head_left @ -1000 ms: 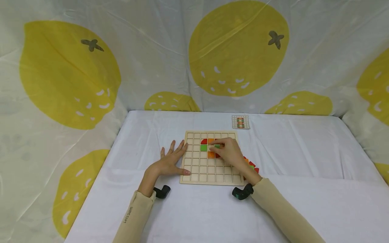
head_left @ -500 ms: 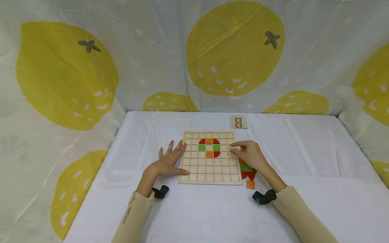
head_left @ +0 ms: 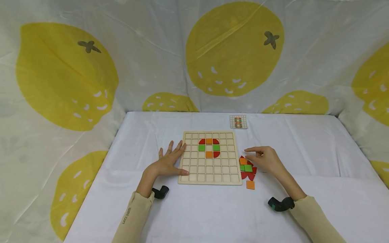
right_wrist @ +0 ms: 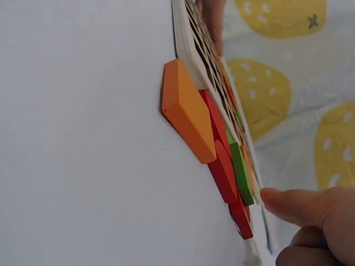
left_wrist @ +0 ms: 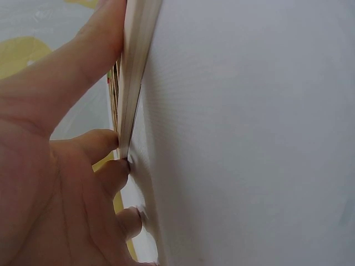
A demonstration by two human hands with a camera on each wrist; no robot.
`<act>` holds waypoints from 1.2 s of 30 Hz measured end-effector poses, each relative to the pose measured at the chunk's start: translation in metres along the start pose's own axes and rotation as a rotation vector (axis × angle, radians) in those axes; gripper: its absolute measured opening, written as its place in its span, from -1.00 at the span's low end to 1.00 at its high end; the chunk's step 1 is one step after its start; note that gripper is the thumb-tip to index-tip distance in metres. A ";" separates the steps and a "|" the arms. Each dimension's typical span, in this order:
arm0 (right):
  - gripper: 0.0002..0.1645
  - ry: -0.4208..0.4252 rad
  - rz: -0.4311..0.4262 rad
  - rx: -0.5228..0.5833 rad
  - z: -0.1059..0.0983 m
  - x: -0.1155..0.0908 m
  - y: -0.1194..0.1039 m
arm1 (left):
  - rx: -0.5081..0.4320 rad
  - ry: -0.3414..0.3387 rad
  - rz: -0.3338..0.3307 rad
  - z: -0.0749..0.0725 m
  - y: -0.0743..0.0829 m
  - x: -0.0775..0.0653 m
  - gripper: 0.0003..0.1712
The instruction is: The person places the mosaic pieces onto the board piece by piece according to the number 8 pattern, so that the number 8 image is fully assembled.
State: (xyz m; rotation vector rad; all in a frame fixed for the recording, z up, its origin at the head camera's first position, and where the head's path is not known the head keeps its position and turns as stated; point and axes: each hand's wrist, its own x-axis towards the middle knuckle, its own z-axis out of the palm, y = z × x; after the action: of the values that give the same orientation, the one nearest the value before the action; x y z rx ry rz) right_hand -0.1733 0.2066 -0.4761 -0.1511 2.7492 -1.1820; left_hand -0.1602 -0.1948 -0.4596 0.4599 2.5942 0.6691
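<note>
A wooden grid board lies on the white cloth. Set into its cells is a ring of red, orange and green pieces, including a green square and an orange square. My left hand is spread out, its thumb and fingertips touching the board's left side. To the board's right lies a small pile of loose pieces, with a green square on top and red pieces around it. Over the pile's far side hovers my right hand, index finger and thumb reaching forward, nothing visible between them.
A small card printed with a coloured grid pattern lies beyond the board. A single orange square lies just nearer than the pile. Lemon-print cloth stands around the table's back and side.
My right hand has moved from over the ring on the board, rightward and nearer, to the loose pieces, uncovering the ring. My left hand keeps its place on the board.
</note>
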 end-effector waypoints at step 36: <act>-0.61 -0.012 0.008 0.027 -0.006 -0.001 0.020 | -0.006 0.006 -0.001 0.002 -0.002 0.001 0.37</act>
State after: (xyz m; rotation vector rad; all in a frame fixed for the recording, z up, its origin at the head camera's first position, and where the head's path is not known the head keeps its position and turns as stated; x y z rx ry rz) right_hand -0.1745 0.2248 -0.4861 -0.1432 2.7195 -1.2111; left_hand -0.1603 -0.1952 -0.4625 0.4557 2.5973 0.6792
